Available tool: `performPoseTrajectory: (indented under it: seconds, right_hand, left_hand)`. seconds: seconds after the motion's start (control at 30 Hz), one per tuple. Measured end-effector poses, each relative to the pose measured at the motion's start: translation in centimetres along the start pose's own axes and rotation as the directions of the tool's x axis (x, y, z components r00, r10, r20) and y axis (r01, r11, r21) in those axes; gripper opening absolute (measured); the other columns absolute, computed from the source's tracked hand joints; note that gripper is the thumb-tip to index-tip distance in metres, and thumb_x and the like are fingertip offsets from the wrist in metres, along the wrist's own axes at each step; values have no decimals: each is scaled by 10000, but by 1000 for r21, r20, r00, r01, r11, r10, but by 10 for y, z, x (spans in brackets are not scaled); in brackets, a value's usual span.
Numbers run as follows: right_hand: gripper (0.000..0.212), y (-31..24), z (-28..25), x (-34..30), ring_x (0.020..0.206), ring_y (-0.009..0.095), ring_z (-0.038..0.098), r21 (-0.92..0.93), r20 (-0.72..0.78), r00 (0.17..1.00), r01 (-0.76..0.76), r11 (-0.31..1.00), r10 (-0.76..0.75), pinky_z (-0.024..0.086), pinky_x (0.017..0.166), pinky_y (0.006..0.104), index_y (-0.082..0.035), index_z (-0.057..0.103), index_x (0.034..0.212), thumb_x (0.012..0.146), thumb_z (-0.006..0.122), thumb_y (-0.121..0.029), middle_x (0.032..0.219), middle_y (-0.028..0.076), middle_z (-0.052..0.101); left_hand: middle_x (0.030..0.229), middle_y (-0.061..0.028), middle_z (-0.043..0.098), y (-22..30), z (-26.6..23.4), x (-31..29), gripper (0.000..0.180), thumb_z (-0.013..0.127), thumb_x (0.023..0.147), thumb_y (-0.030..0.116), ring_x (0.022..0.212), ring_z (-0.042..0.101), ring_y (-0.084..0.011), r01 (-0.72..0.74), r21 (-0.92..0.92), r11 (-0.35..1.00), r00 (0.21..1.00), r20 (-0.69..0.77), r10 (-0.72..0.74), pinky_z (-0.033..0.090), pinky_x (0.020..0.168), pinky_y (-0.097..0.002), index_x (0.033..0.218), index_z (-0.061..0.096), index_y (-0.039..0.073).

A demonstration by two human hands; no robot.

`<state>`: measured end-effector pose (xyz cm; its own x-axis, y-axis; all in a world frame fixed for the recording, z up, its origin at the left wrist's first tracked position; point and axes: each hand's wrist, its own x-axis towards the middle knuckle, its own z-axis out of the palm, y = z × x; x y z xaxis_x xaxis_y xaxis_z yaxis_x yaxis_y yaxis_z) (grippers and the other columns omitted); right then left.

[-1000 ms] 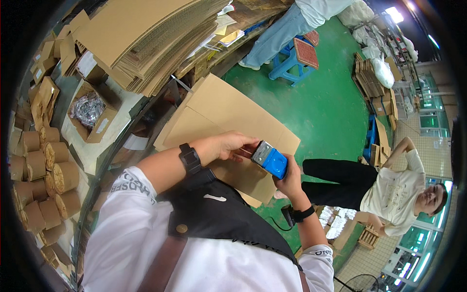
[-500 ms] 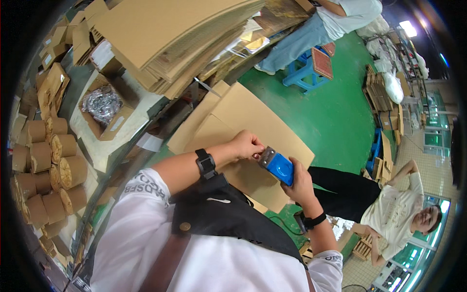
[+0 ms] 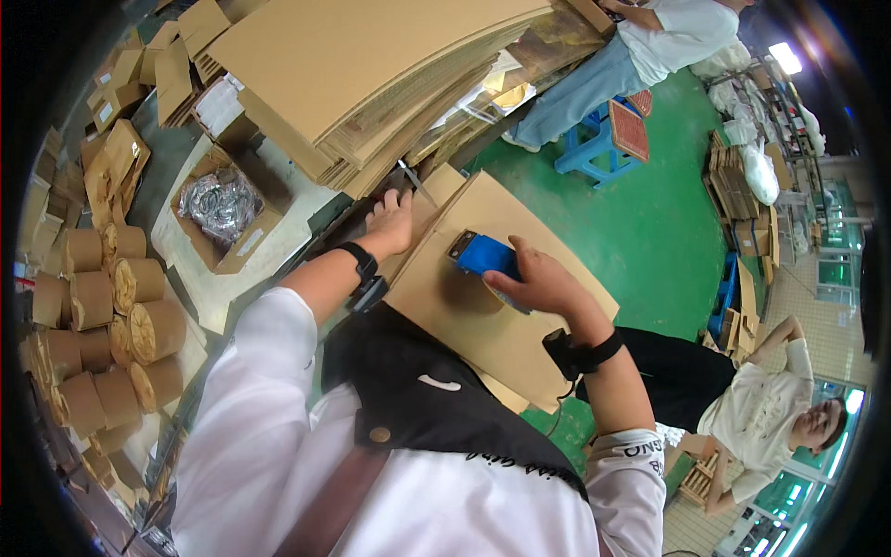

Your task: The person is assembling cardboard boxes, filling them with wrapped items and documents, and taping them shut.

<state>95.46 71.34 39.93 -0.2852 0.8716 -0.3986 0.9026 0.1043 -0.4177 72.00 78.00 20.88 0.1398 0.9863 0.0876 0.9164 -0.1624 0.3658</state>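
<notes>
My right hand [image 3: 548,280] grips a blue tape dispenser [image 3: 485,255] with a dark metal end. The dispenser is over the upper face of a brown cardboard box [image 3: 538,311], its shadow falling on the board; whether it touches cannot be told. At the box's far left edge lies my left hand [image 3: 390,221], fingers apart and pointing away from me, next to a folded-out cardboard flap [image 3: 444,188]. Nothing shows in that hand. Black bands circle both wrists.
Beyond the box rises a tall stack of flat cardboard [image 3: 343,56]. On the left stand an open carton [image 3: 243,251] of shiny wrapped items and several brown paper rolls [image 3: 153,330]. A blue stool [image 3: 589,153], a seated person [image 3: 594,70] and a standing person [image 3: 756,395] are on the right.
My left hand has left the dispenser's metal end, moved far left and spread its fingers. My right hand has brought the dispenser left and farther away, over the box.
</notes>
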Motion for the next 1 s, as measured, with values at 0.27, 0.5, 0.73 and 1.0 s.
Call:
performPoseTrajectory:
  seconds: [0.27, 0.5, 0.73, 1.0]
  right_hand:
    - [597, 56, -13, -38, 792, 174, 648, 748, 365, 930, -318, 583, 40, 505, 677, 303, 97, 624, 954, 822, 661, -485, 780, 114, 660]
    - [516, 228, -26, -265, 585, 213, 643, 563, 451, 713, -694, 449, 537, 527, 545, 317, 82, 637, 977, 741, 746, -363, 762, 145, 652]
    - [463, 230, 67, -185, 729, 313, 653, 169, 279, 870, -462, 870, 408, 506, 663, 407, -17, 665, 912, 745, 666, -449, 807, 202, 662]
    - [311, 186, 110, -212, 745, 386, 628, 61, -274, 756, -604, 795, 595, 480, 631, 488, -99, 657, 907, 771, 635, -378, 808, 186, 655]
  left_hand:
    - [934, -254, 649, 70, -12, 14, 682, 387, 905, 599, 951, 615, -392, 276, -371, 886, 913, 389, -122, 461, 830, -447, 1022, 619, -31]
    - [1006, -291, 620, 51, -13, 14, 755, 363, 898, 630, 1011, 582, -407, 274, -464, 843, 919, 386, -86, 438, 874, -442, 1025, 613, -70]
    - [1000, -246, 648, 65, -38, 6, 759, 399, 875, 653, 982, 620, -341, 291, -383, 877, 921, 361, -147, 454, 852, -399, 1048, 637, -46]
    - [975, -244, 659, 72, -50, -24, 839, 253, 908, 668, 1011, 603, -357, 428, -521, 739, 904, 254, -344, 438, 877, -394, 980, 665, -59]
